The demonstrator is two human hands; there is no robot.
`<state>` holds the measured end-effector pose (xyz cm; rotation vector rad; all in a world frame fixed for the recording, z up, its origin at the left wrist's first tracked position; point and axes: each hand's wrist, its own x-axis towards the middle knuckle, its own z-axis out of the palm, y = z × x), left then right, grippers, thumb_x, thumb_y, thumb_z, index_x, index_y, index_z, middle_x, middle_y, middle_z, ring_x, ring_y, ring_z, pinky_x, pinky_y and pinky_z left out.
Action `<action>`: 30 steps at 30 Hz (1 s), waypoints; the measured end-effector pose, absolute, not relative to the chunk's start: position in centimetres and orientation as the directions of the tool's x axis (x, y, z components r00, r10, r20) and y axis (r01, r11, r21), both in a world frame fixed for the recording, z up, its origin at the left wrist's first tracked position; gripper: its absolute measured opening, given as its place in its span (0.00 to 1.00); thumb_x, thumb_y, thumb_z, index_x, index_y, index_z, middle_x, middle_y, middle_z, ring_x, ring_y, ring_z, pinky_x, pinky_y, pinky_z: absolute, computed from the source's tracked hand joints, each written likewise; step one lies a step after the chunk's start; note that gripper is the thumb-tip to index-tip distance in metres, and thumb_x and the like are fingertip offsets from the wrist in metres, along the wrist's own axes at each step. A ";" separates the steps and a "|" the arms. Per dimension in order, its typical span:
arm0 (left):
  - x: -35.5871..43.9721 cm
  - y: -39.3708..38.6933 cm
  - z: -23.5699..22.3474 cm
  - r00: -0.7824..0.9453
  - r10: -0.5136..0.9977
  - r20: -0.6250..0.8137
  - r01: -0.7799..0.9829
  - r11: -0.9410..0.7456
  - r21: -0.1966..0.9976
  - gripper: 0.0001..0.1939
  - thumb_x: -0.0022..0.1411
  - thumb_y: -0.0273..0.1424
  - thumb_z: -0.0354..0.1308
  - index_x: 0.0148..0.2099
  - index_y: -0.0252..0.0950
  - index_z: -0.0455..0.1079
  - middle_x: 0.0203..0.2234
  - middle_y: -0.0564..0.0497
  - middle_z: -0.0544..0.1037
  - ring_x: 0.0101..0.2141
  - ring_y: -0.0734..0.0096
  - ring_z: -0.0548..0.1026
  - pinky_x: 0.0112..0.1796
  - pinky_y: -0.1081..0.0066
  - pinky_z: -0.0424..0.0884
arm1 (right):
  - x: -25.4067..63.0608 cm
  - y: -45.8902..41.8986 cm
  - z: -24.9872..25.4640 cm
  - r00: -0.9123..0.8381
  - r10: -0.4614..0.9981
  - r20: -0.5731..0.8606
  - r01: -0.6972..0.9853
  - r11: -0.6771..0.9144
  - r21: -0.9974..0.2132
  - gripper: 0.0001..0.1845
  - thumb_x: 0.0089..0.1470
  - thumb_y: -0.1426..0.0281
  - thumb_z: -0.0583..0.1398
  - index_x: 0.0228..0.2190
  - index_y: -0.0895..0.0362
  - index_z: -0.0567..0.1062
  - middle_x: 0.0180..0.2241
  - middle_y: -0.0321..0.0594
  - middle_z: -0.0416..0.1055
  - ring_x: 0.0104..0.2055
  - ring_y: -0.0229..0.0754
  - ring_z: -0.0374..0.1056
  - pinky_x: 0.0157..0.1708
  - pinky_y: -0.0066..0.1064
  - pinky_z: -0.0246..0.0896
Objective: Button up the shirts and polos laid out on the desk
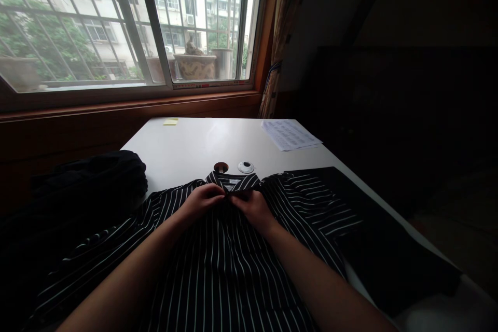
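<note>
A black shirt with thin white stripes (218, 270) lies spread front-up on the white table (194, 145), its collar (233, 180) pointing away from me. My left hand (202, 201) and my right hand (254, 207) meet just below the collar, fingers curled and pinching the shirt's front edges together at the top of the placket. What sits between the fingertips is too small to make out.
A pile of dark clothes (89, 181) lies on the left. A dark mat or cloth (373, 218) covers the table's right side. Papers (290, 135), a yellow sticky note (170, 121), a cable hole (221, 167) and its round cap (246, 167) lie beyond. A barred window (128, 21) is behind.
</note>
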<state>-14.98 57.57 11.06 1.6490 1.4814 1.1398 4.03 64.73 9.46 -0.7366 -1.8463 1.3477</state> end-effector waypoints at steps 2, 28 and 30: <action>-15.0 57.6 10.9 -0.014 0.981 0.193 0.439 -0.168 0.883 0.09 0.60 0.34 0.61 0.39 0.34 0.75 0.35 0.48 0.79 0.37 0.64 0.76 0.42 0.67 0.71 | 4.1 64.7 9.5 -0.584 0.780 0.223 0.024 0.291 -0.956 0.13 0.51 0.66 0.64 0.39 0.57 0.81 0.39 0.42 0.81 0.43 0.50 0.77 0.47 0.42 0.70; -15.0 57.8 10.8 0.026 0.970 0.242 0.478 -0.225 0.849 0.09 0.63 0.35 0.59 0.39 0.34 0.74 0.34 0.48 0.78 0.37 0.65 0.75 0.40 0.68 0.71 | 4.2 63.7 9.7 -0.572 0.657 0.491 0.203 0.694 -0.691 0.28 0.56 0.73 0.61 0.57 0.47 0.65 0.37 0.36 0.76 0.35 0.43 0.72 0.38 0.34 0.68; -14.9 57.7 10.7 0.025 0.969 0.248 0.486 -0.228 0.844 0.09 0.63 0.35 0.59 0.40 0.34 0.74 0.35 0.48 0.78 0.37 0.65 0.75 0.41 0.68 0.71 | 4.2 63.7 9.8 -0.608 0.629 0.484 0.217 0.718 -0.661 0.25 0.57 0.74 0.60 0.55 0.44 0.68 0.41 0.37 0.76 0.39 0.44 0.73 0.42 0.35 0.68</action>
